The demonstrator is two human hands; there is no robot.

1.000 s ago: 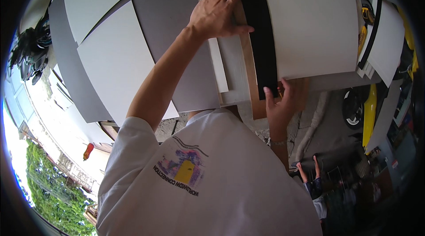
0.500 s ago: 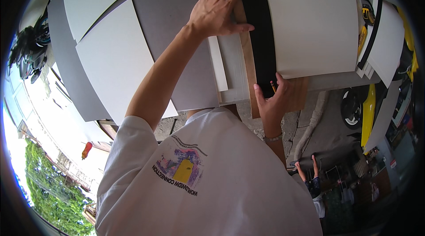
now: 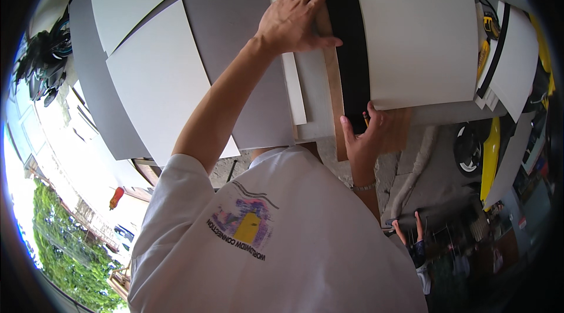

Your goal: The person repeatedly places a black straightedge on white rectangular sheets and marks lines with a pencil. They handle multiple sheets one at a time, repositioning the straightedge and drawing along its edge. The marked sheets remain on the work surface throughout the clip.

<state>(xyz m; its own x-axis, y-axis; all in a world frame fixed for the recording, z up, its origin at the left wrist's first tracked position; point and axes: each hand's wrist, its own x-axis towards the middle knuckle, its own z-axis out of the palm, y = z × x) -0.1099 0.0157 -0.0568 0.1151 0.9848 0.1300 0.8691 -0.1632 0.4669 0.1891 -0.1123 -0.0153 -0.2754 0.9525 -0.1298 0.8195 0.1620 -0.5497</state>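
Note:
My left hand lies open, its fingers flat on the upper part of a long black strip and the tan board beside it. At the strip's lower end my right hand holds a pencil, its tip hidden, with thumb and forefinger at the strip and the edge of the white sheet. A narrow white strip lies left of the tan board, on a grey surface.
White sheets and grey boards cover the left side. At the right are a tape measure, a yellow tool and more cut strips. A yellow motorbike stands below the surface. Another person's legs show at lower right.
My right hand has shifted slightly left along the lower end of the black strip since a second ago. My left hand stays flat in place, with only a slight overall shift in the view.

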